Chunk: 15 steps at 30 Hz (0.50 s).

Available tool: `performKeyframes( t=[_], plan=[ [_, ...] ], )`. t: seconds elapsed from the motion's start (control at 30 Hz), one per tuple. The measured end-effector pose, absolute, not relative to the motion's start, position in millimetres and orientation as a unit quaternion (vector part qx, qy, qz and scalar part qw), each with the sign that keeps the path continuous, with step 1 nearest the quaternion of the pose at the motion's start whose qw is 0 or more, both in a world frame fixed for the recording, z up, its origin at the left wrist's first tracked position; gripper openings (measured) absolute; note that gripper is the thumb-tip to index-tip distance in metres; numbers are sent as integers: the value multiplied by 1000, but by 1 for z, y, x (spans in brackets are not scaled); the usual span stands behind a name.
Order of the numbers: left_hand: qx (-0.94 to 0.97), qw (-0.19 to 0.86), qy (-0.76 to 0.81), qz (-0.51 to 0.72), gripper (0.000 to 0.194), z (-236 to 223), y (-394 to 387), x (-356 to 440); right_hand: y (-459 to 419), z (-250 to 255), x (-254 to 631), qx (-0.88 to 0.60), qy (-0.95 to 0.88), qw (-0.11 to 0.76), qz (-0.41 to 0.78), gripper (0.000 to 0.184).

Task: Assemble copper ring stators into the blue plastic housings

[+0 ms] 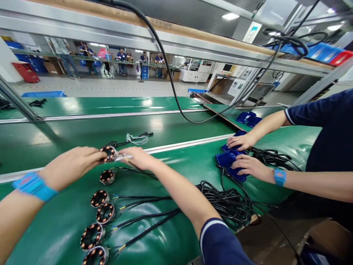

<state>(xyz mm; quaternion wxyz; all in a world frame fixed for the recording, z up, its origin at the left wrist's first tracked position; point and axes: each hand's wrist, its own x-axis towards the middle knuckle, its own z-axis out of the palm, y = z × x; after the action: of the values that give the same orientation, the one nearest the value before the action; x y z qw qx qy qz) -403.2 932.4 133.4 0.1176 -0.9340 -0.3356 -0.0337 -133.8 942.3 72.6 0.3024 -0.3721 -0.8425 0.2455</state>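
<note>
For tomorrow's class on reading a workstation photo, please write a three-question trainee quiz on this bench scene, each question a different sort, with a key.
1. True or false: the left hand and the right hand both touch the same ring-shaped coil.
2. How many more ring coils lie on the green mat in front of the person? A) two B) five C) nine
3. Fill in: the co-worker's hands rest on ____ plastic parts.

Key: 1 true. 2 B, counting from the nearest coil up to the farthest coil. 3 blue.
</note>
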Motion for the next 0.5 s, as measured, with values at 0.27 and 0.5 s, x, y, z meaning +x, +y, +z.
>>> performKeyframes(
  t=[0.27, 0.5],
  plan=[
    [-870, -18, -490, 58, 51, 89, 995, -340, 886, 114, 32, -529, -737, 384, 173, 21],
    [-866, -97, -484, 79, 57, 57, 962, -372, 815, 57, 76, -598, -758, 203, 163, 25]
  ],
)
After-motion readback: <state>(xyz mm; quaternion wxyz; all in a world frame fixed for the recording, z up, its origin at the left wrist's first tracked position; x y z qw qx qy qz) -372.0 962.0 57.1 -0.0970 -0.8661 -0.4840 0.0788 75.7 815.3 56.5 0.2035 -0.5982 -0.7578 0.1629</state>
